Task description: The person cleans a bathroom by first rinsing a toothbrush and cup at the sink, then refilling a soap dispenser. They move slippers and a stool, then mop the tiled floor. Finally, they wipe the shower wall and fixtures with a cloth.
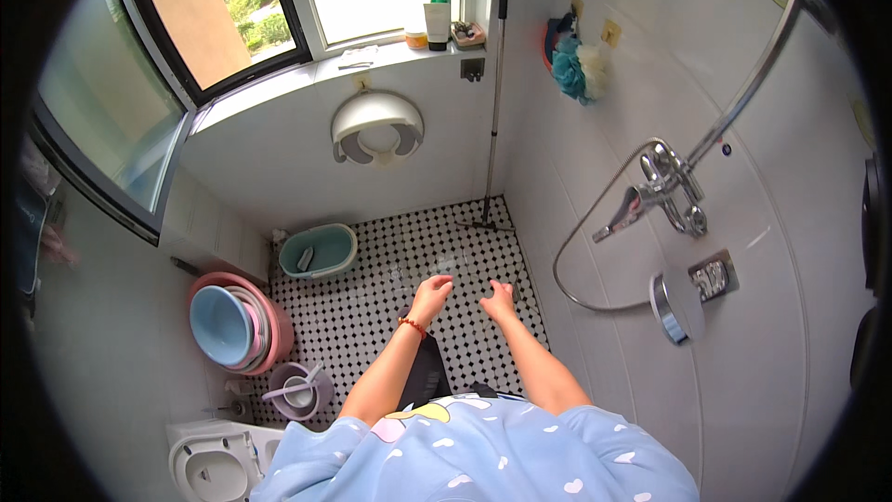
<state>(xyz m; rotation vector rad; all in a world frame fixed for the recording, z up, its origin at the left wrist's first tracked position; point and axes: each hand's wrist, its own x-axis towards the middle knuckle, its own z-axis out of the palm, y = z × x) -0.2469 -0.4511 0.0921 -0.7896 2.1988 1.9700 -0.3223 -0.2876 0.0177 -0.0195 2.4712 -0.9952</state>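
Note:
My left hand (431, 295) is held out over the patterned tile floor (390, 237), fingers slightly curled, with nothing in it and a red beaded bracelet (412, 325) at the wrist. To its right, my right hand (500, 301) is also empty, its fingers loosely bent and apart. The hands do not touch each other. Beyond them, a long-handled floor squeegee (493, 132) leans upright in the corner. A teal oblong tub (334, 251) stands on the floor ahead and to the left.
Stacked basins (221, 325) and a lilac bucket (319, 401) stand left, above a toilet (182, 457). A shower mixer (662, 174) with its hose (578, 223) is on the right wall. A child's toilet seat (377, 108) hangs below the sill, which holds bottles (437, 22).

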